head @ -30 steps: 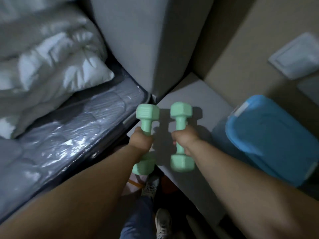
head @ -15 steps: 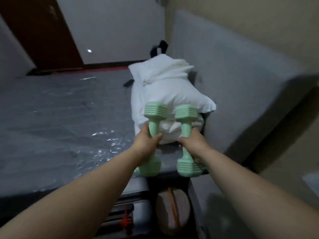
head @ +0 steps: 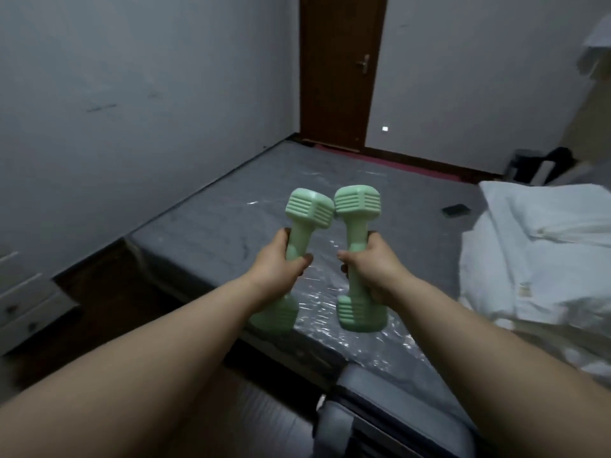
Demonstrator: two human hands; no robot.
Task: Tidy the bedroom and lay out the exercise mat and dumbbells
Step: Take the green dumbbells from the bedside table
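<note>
Head-camera view: two mint-green dumbbells are held upright in the air over the near edge of the bed (head: 231, 233), their upper heads almost touching. The left dumbbell (head: 299, 246) is gripped at its handle by the left hand (head: 276, 267), whose fingers are curled round it; the right dumbbell (head: 358, 252) is gripped the same way by the right hand (head: 375, 266). Neither weight is set down. The mattress is seen bare, under a shiny plastic wrap, with white bedding (head: 542, 252) heaped at its right edge and a small dark object (head: 455, 210) lying beside that heap. No exercise mat is visible in this view. It is judged that the dumbbells have been fetched but not yet laid out, and that the mat and much of the tidying remain to be done.
</note>
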